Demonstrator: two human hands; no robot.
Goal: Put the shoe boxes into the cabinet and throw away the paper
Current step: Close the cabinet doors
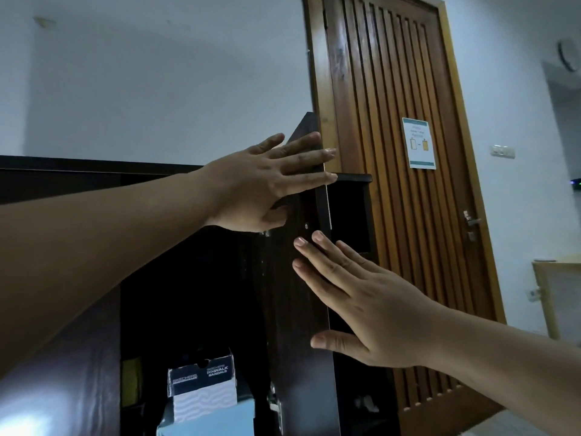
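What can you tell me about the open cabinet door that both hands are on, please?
The cabinet door is a tall panel of dark brown, wood-look board with a pale strip along its free edge. It stands ajar, edge-on to the camera, in front of the dark cabinet interior. A metal hinge shows low on its inner face. The left hand lies flat against it near the top, and the right hand reaches its edge lower down with straight fingers.

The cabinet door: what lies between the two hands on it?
In the head view, only bare dark door panel with a small screw lies between the left hand above and the right hand below.
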